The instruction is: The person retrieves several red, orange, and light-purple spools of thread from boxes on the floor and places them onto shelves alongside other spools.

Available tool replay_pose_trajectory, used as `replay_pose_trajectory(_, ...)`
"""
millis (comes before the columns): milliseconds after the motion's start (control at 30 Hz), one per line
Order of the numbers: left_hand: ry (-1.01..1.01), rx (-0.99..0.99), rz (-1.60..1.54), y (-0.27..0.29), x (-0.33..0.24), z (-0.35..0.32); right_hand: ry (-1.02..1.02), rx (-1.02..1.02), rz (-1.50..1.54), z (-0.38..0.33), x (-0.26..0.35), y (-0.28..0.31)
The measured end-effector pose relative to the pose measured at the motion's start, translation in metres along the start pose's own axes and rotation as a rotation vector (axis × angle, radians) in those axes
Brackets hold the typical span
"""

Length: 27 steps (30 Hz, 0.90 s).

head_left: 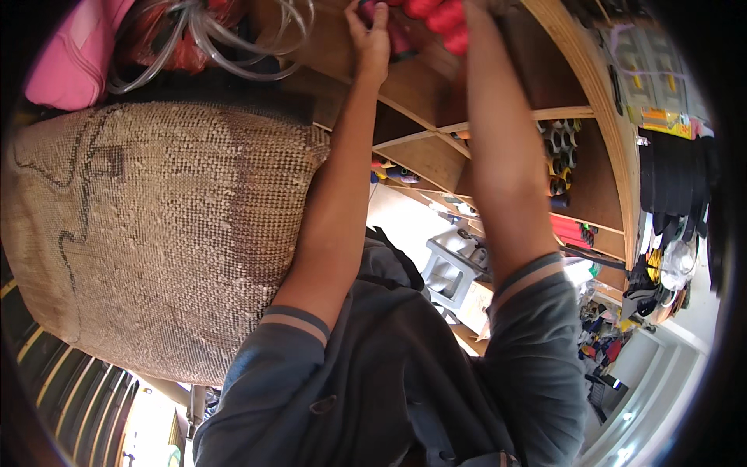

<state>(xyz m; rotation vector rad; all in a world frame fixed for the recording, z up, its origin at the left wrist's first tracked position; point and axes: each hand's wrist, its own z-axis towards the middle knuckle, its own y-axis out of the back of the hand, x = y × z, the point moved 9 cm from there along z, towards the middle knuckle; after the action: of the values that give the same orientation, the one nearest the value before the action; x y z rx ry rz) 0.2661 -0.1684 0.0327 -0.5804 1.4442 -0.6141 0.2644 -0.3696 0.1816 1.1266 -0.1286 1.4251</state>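
Observation:
At the top edge my left hand point(370, 43) reaches up into a wooden shelf, its thumb and fingers closed around a dark magenta thread spool point(398, 39). Bright red thread spools point(445, 23) sit just right of it, strung close together and cut by the upper edge. My right arm stretches up beside them. Only part of my right hand point(476, 6) shows, smeared by motion next to the red spools. Its fingers are out of sight, so I cannot see whether it grips anything.
A large brown woven-covered bulk point(171, 233) fills the left side. Above it lie clear tubing point(206, 35) and a pink padded item point(78, 58). Shelf compartments point(436, 159) hold more thread spools point(560, 152). Black straps point(673, 175) hang at the right, beside the curved shelf edge point(615, 140).

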Motion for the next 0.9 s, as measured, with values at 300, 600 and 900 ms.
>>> replay_pose_trajectory(300, -0.241, 0.298, 0.115, -0.085, -0.078, 0.013, -0.003, 0.703, 0.513, -0.087, 0.067, -0.01)
replay_pose_trajectory(600, -0.603, 0.4, 0.96, -0.158, -0.054, 0.055, 0.049, 0.357, 0.456, -0.02, 0.057, 0.026)
replay_pose_trajectory(900, -0.659, 0.495, 1.143, -0.171, -0.033, 0.044, 0.067, 0.278, 0.337, -0.004, 0.051, 0.02)
